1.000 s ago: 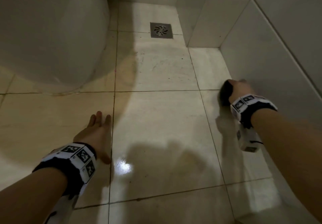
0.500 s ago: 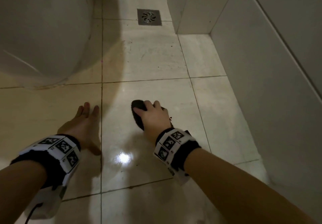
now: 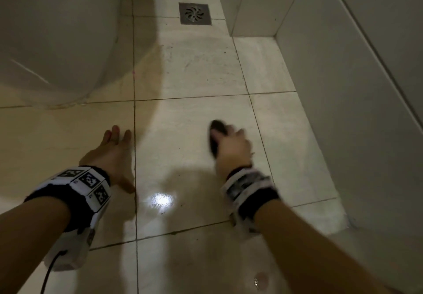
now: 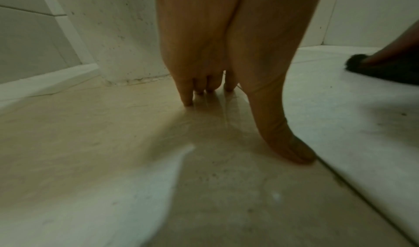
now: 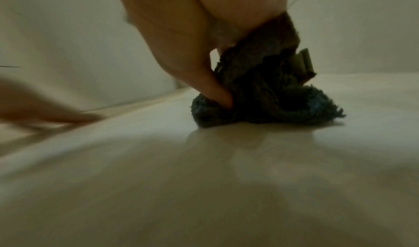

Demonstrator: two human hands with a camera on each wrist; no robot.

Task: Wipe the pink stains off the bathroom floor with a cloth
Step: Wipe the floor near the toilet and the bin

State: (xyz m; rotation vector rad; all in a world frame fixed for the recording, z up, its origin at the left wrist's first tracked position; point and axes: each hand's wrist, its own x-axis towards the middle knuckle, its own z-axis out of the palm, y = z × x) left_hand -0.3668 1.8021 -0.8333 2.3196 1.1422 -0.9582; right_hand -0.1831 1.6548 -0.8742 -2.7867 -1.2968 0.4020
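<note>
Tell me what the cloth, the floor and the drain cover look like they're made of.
The cloth looks like dark, fuzzy terry or microfibre: a looped, frayed pile shows at its edges. The floor looks like glazed ceramic or stone-look tile, given its grout lines and a bright glossy reflection. The drain cover looks like dull grey metal with a swirl of slots, possibly stainless steel.

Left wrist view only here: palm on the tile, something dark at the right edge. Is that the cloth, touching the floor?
Observer: Yes. The right hand grips the crumpled dark blue terry cloth, which presses on the beige floor tile.
Operator: Any pink left?
Observer: A small pink speck on the grout line beside the white rounded fixture, ahead of the left hand.
Operator: Anything nearer?
Observer: A faint pinkish blotch on the tile by the right forearm.
</note>
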